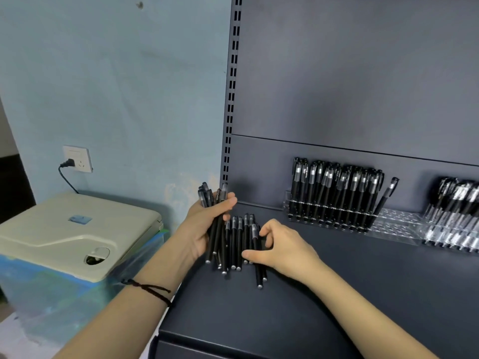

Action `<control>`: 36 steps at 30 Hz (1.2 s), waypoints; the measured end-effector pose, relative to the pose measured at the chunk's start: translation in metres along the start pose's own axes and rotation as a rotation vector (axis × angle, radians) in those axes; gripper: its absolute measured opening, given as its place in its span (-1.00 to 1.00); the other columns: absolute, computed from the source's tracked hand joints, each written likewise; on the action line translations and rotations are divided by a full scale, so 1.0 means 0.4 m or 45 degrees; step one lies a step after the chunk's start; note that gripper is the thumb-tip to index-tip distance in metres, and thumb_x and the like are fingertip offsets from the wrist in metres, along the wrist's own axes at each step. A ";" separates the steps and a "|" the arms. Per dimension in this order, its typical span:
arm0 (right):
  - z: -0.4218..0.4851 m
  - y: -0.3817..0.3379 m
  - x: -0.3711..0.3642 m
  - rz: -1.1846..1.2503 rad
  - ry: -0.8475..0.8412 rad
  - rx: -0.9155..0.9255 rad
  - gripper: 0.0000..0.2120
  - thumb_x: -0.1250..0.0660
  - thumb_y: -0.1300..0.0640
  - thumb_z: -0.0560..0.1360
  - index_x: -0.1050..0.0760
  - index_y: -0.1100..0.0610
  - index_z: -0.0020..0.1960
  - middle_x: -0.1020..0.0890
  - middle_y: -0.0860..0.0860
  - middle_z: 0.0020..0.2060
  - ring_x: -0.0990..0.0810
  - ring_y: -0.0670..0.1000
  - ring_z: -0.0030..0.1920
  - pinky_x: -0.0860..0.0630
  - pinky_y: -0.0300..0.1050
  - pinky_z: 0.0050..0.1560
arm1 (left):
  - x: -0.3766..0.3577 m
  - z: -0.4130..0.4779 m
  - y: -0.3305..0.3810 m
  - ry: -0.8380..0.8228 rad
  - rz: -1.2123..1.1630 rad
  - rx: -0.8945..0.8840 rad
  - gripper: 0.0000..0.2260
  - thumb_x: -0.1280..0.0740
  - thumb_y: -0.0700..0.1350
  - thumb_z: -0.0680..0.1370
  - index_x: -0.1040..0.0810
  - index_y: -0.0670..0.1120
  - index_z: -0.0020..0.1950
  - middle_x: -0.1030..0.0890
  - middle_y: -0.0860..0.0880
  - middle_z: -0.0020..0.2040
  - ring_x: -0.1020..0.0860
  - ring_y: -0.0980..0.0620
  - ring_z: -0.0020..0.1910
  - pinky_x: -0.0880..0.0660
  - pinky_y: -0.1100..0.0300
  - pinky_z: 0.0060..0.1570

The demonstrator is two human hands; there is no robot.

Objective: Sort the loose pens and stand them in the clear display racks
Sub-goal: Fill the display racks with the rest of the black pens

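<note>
Several loose black pens point(237, 244) lie side by side on the dark grey shelf point(311, 294) near its left end. My left hand point(207, 224) grips a bundle of black pens point(216, 203), caps pointing up. My right hand point(280, 244) rests on the lying pens, with thumb and fingers curled round a few of them. A clear display rack point(396, 224) stands against the back panel, its left part filled with upright black pens point(337, 193), one leaning at the right end. A second rack of pens point(456, 218) stands at the far right.
A beige machine point(77, 229) sits on a blue plastic-wrapped box left of the shelf. A wall socket point(77, 158) with a black plug is above it. The shelf's slotted upright point(230, 99) rises at the left edge. The shelf's front edge point(207, 335) is near.
</note>
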State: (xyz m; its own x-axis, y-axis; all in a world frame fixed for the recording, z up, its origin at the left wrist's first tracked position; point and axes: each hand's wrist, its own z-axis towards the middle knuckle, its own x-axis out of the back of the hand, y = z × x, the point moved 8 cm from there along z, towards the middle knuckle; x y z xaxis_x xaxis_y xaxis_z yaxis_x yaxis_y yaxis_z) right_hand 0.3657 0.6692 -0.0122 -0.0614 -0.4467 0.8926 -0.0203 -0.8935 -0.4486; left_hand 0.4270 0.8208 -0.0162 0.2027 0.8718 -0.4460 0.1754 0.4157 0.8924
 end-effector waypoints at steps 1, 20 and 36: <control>0.003 0.012 0.002 0.052 -0.024 -0.031 -0.46 -0.44 -0.30 0.33 -0.36 -0.04 0.15 -0.50 -0.15 -0.09 -0.50 -0.12 -0.12 -0.50 -0.09 -0.09 | -0.001 -0.002 -0.006 -0.003 -0.021 0.027 -0.80 -0.50 -0.21 0.39 -0.65 -0.12 0.00 -0.52 0.04 -0.39 -0.44 0.16 -0.51 -0.46 0.33 -0.52; -0.003 0.133 0.081 -0.151 -0.259 -0.170 -0.56 -0.43 0.04 0.45 -0.19 0.07 -0.39 -0.28 -0.01 -0.48 -0.23 -0.03 -0.48 -0.17 -0.18 -0.47 | -0.143 0.033 -0.090 0.010 -0.509 0.238 -0.85 -0.26 -0.46 0.52 -0.55 -0.25 -0.08 -0.62 -0.22 -0.03 -0.63 -0.06 -0.09 -0.60 0.22 -0.30; -0.020 0.057 0.101 0.944 -0.161 0.008 -0.84 -0.28 0.10 0.59 -0.51 0.17 -0.11 -0.45 -0.04 -0.38 -0.30 -0.17 -0.47 -0.25 -0.34 -0.49 | -0.150 0.038 -0.088 -0.060 -0.420 0.130 -0.80 -0.46 -0.05 0.45 -0.50 -0.12 -0.18 -0.48 0.01 -0.36 -0.40 0.14 -0.46 -0.44 0.33 -0.46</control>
State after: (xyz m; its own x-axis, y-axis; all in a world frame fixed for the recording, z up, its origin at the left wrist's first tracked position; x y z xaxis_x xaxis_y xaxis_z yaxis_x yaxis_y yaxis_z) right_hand 0.3546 0.6311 0.0133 0.0587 -0.9331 0.3549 -0.0123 -0.3562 -0.9343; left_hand 0.4231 0.7501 -0.0219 0.1627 0.6809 -0.7141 0.3342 0.6429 0.6892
